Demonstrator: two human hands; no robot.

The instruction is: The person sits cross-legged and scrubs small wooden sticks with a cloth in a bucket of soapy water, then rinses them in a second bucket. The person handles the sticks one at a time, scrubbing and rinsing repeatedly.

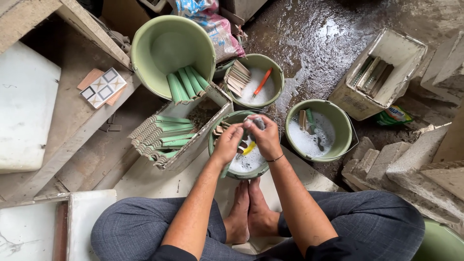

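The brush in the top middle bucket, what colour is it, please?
Orange brush, seen in the head view.

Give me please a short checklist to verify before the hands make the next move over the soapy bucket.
1. Both hands over the bucket: ok. The left hand and right hand meet above the near bucket.
2. Piece held firmly: cannot tell; the right hand's fingers hide the small grey piece.
3. Foamy water in the bucket: ok.
4. Brush within reach: ok. The yellow brush lies in the foam under the hands.
5. Stack of green tiles close by: ok, in the box at the left.
6. Feet apart from the bucket: cannot tell.
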